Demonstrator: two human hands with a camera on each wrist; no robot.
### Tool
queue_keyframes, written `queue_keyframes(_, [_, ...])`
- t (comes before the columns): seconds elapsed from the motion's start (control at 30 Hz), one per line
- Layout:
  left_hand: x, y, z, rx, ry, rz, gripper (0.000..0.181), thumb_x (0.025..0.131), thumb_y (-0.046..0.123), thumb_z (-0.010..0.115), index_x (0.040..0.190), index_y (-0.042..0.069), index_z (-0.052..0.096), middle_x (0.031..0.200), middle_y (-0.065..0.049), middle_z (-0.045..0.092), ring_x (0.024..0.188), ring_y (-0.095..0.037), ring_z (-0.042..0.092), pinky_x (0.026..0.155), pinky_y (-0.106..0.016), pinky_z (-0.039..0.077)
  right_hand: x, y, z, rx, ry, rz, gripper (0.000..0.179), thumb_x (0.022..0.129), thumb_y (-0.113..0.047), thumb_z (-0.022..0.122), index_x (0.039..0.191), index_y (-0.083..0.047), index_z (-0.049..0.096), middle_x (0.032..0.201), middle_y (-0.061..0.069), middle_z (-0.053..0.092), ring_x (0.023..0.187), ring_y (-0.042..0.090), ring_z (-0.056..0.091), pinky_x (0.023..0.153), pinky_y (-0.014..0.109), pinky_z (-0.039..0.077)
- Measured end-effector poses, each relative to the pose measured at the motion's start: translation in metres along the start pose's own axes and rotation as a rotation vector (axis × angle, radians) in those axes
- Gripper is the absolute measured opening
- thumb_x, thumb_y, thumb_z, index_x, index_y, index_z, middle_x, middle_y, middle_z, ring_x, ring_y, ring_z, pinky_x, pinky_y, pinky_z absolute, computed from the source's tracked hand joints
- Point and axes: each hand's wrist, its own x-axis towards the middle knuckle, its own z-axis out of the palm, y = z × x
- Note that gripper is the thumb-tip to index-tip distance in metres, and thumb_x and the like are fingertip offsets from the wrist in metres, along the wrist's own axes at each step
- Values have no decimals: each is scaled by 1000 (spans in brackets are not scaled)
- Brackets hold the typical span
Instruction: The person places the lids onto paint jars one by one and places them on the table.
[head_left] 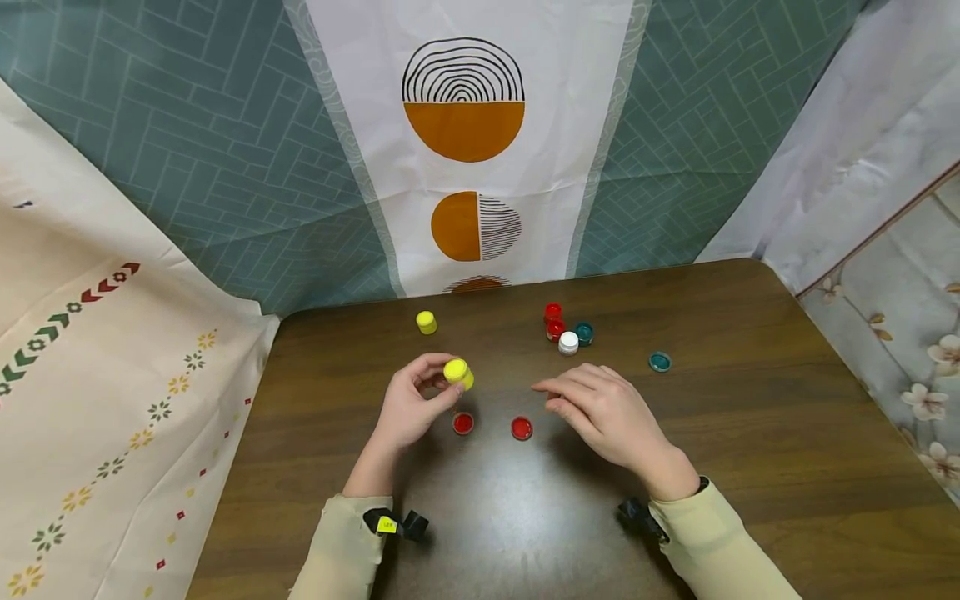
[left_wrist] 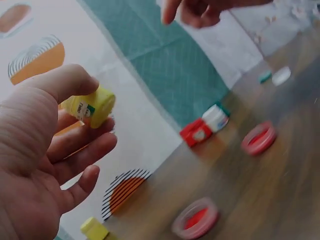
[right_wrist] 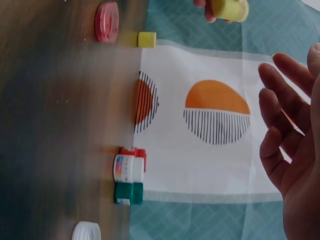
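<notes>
Between thumb and fingers, my left hand [head_left: 411,398] holds a small yellow paint jar [head_left: 459,374] up off the table, its yellow lid on. The jar's label faces the camera in the left wrist view. My right hand [head_left: 603,410] hovers over the table with relaxed fingers and nothing in them. Below the hands lie two red lids [head_left: 463,423], the other red lid [head_left: 522,428] being nearer my right hand. A second yellow jar [head_left: 426,322] stands behind my left hand.
Toward the back, red jars [head_left: 554,330], a white jar [head_left: 568,342] and a teal jar [head_left: 584,334] stand clustered together. A teal lid [head_left: 660,362] lies to their right. Patterned cloth [head_left: 480,225] hangs behind the wooden table [head_left: 750,417].
</notes>
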Motion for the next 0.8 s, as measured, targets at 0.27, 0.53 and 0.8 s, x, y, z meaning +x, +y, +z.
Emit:
queue_keyframes(0.27, [33,-5,-14,196,96,-40,39,92,11,84,126,6,65,112,-7,80,109,-25,66,96,-50,52,-2,4,-4,-19,-53,42,29,109,-36,63,128,-19,77,115,-9,76,106,15,70,94,43,55])
queue_keyframes(0.53, [69,-16,-19,377,175,-54,40,90,18,87,124,5,70,113,-13,72,108,-40,64,88,-43,47,-5,7,-7,-26,-74,80,29,103,-28,73,131,-18,75,116,-7,75,106,15,70,93,45,56])
queue_keyframes(0.8, [95,-31,-24,547,171,-116,41,92,21,84,127,4,72,121,-16,73,121,-38,54,104,-53,38,-10,7,-7,-41,-108,116,33,104,-29,72,134,-16,73,115,-4,75,104,15,70,94,47,56])
